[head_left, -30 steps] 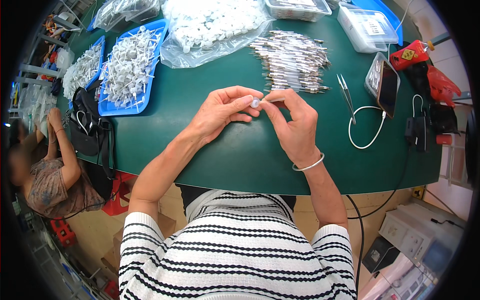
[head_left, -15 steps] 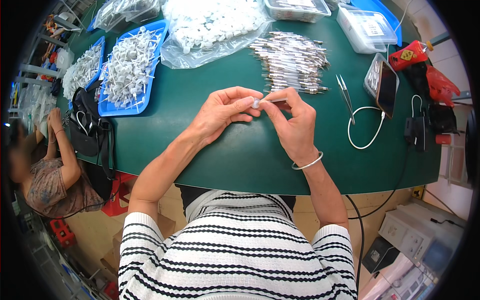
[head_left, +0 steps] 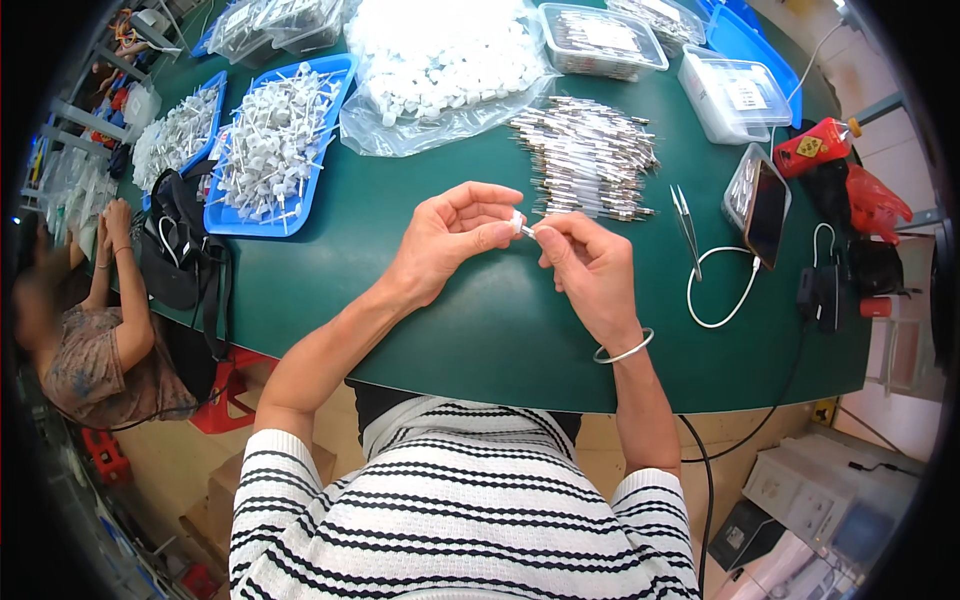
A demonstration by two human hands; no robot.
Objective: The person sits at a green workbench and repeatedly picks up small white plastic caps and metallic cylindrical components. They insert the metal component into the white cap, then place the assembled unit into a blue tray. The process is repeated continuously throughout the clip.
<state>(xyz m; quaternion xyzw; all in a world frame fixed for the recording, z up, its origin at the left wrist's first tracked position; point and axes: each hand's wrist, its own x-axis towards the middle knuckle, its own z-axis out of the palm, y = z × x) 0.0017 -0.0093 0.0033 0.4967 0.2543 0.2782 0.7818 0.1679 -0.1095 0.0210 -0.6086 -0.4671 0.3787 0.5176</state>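
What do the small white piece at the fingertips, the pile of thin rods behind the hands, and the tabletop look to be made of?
Small white piece: likely moulded plastic, matte and opaque; too small to be sure. Pile of thin rods: apparently metal, silvery with bright glints. Tabletop: a smooth dark green surface with soft sheen, perhaps a rubber or vinyl mat. Left hand and right hand pinch the white piece between them.

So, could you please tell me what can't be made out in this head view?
- Small white part between the left hand and right hand: mostly covered by fingers, too small to tell its shape.
- Clear lidded box: cut off by the top edge.
- Pile of metal pins: single pieces too small.
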